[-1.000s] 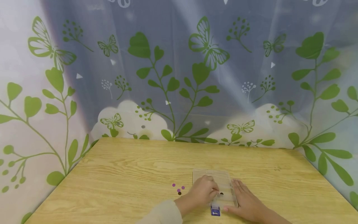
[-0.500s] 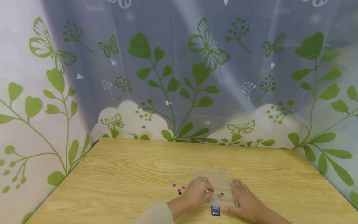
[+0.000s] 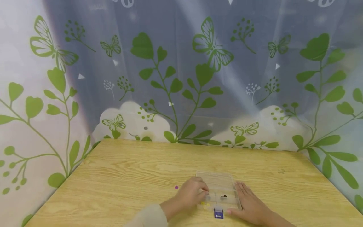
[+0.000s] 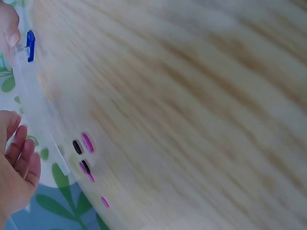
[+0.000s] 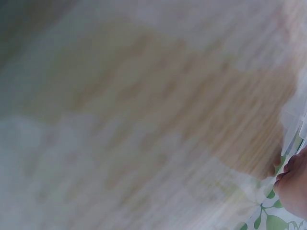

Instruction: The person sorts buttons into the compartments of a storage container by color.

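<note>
The curtain (image 3: 170, 63) fills the head view from 9 through 12 to 3 o'clock, unchanged from half a second ago, its top cut off. Below it the table (image 3: 127, 176) runs toward 6 o'clock, its near edge out of frame; the right wrist view shows mostly blurred wood. The clear box (image 3: 216, 180) lies on the table at 5 o'clock, in the same spot as before, its thin walls hard to trace. My right hand (image 3: 250, 201) stays against the box's 4 o'clock side, fingers straight, thumb spread. My left hand (image 3: 191, 194) has slid toward 9 o'clock and is now at the box's 8 o'clock edge; its fingers bend loosely, but I cannot tell whether finger and thumb pinch anything. My sleeve (image 3: 150, 217) has shifted with it, cut off at the bottom. The blue clasp (image 3: 218, 214) keeps its place at the box's 6 o'clock. Yellow pieces (image 3: 204, 204) now show at the box's 7 o'clock, too small to count. The dark disc (image 3: 225, 196) remains in the box, toward 4 o'clock. One purple disc (image 3: 176, 187) shows at my left hand's 10 o'clock; that hand now hides its neighbours, though the left wrist view shows three purple discs (image 4: 87, 143) and two black discs (image 4: 77, 147).
</note>
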A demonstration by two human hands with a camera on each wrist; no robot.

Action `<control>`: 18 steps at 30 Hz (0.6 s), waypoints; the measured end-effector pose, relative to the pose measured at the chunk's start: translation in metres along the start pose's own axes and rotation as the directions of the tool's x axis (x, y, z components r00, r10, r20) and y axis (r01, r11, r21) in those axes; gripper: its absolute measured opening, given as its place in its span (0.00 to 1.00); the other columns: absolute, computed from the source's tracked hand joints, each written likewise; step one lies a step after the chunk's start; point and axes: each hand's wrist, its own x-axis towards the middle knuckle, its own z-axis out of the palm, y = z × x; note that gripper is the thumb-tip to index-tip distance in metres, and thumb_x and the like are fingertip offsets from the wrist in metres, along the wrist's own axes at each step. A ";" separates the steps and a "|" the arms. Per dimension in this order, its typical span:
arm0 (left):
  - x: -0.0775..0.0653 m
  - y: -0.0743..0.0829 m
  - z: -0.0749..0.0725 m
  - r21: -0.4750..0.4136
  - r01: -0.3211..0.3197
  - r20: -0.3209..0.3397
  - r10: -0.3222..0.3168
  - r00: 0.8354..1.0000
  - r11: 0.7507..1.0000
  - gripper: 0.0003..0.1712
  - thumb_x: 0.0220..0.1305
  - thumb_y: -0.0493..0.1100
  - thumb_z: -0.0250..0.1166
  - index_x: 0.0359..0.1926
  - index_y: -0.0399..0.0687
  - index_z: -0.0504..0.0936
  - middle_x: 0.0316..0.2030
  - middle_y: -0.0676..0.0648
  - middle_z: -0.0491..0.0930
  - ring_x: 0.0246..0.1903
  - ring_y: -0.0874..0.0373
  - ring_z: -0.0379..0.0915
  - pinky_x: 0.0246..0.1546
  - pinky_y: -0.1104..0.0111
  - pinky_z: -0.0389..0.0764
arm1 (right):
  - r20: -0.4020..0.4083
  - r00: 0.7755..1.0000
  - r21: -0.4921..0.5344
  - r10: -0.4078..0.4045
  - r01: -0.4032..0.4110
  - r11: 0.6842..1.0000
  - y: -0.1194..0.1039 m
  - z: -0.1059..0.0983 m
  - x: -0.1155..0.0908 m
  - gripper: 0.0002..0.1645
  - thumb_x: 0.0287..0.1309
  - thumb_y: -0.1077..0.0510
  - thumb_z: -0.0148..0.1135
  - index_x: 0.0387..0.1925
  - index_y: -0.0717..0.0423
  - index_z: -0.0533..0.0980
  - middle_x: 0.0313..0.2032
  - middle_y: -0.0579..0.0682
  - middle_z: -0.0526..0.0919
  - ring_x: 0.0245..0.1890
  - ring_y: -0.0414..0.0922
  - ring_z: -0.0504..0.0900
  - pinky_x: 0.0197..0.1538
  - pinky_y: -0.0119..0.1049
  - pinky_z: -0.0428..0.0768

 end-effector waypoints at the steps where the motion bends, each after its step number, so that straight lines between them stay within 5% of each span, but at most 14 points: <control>1: -0.001 -0.001 -0.001 0.004 0.003 -0.003 -0.003 1.000 1.000 0.05 0.57 0.39 0.63 0.33 0.47 0.84 0.32 0.55 0.80 0.36 0.66 0.73 0.42 0.77 0.75 | 0.002 1.000 0.000 0.001 -0.001 1.000 0.000 0.000 0.000 0.62 0.52 0.28 0.53 0.67 0.73 0.47 0.67 0.72 0.50 0.68 0.68 0.49 0.65 0.62 0.53; 18: -0.011 -0.025 -0.015 -0.012 0.039 -0.077 -0.039 0.996 0.999 0.04 0.57 0.38 0.63 0.33 0.45 0.84 0.33 0.52 0.80 0.38 0.60 0.75 0.42 0.74 0.78 | -0.004 1.000 -0.005 -0.005 0.005 1.000 0.001 0.001 0.000 0.62 0.52 0.28 0.53 0.67 0.74 0.47 0.67 0.73 0.50 0.68 0.68 0.48 0.66 0.61 0.52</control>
